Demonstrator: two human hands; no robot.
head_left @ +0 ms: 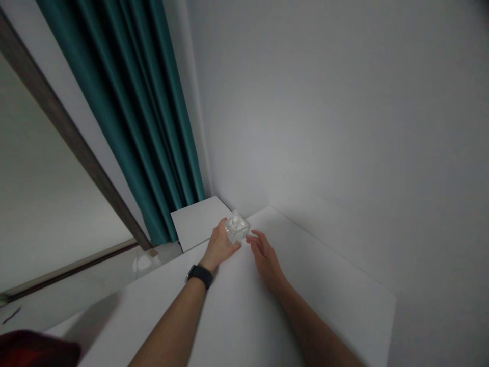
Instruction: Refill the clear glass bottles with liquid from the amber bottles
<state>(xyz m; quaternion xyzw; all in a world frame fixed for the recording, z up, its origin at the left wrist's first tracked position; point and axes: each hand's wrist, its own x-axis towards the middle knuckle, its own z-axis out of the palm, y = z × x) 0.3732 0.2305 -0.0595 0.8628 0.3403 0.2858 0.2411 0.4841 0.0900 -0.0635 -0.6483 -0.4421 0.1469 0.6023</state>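
My left hand (221,245), with a dark watch (200,275) at its wrist, is closed on the left side of a clear, squarish, glass-like object with a small knob on top (237,228). Its thumb lies along the near side and its fingers go round the far left. Beside the object's right edge is my right hand (264,256), its fingers loosely bent and apart. Whether those fingertips touch the object, I cannot tell. Both hands are over the far part of a white table (244,306).
A smaller white surface (200,219) adjoins the table at the far left. Plain walls (324,112) meet the table behind and to the right. Teal curtains (153,127) hang at the left. A dark red item (38,349) is at the lower left.
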